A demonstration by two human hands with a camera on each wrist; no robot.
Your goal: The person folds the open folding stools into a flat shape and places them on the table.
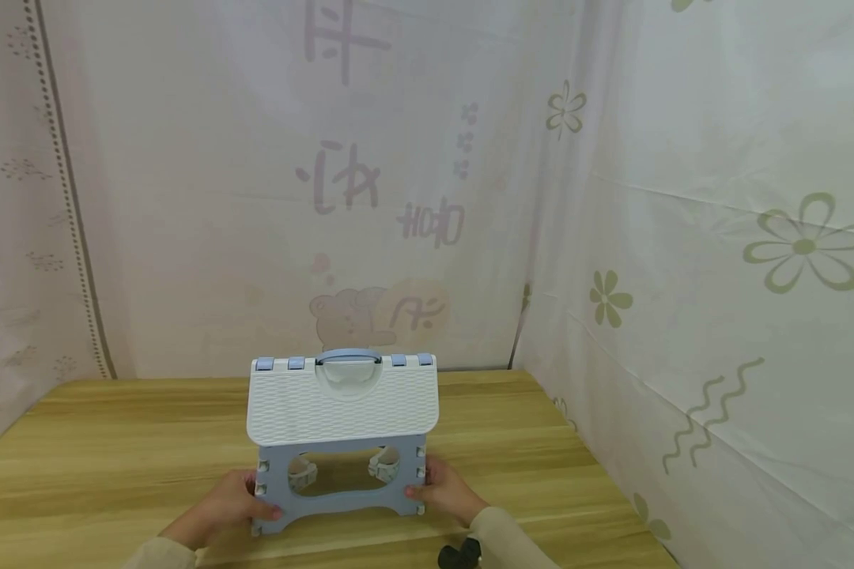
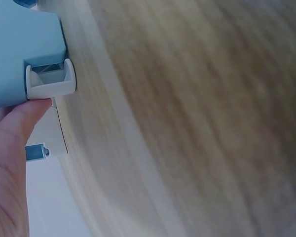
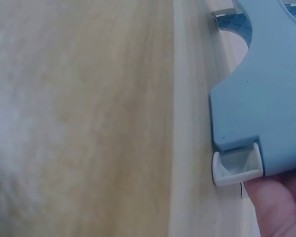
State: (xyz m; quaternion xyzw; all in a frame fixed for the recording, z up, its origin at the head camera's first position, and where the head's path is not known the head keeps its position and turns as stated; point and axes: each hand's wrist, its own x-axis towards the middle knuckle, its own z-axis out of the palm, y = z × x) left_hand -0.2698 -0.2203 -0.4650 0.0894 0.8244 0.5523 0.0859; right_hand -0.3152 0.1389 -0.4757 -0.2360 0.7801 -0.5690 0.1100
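Observation:
A folding step stool (image 1: 343, 401) stands near the front of the wooden table, with a white textured top half and blue legs. On its left side my left hand (image 1: 226, 506) grips the lower leg, thumb in front and the other fingers behind. Opposite it, my right hand (image 1: 450, 491) holds the right leg in the same way. Up close in the left wrist view, the left thumb (image 2: 19, 116) lies beside a white hinge clip (image 2: 52, 88). A similar white clip (image 3: 237, 165) sits just above the right hand's fingers (image 3: 276, 202) in the right wrist view.
The wooden table (image 1: 114, 442) spreads out around the stool. A patterned curtain (image 1: 206, 197) hangs behind it, and another flowered curtain (image 1: 704, 316) runs along the right side. A small black object (image 1: 459, 555) shows by the right sleeve (image 1: 508, 537).

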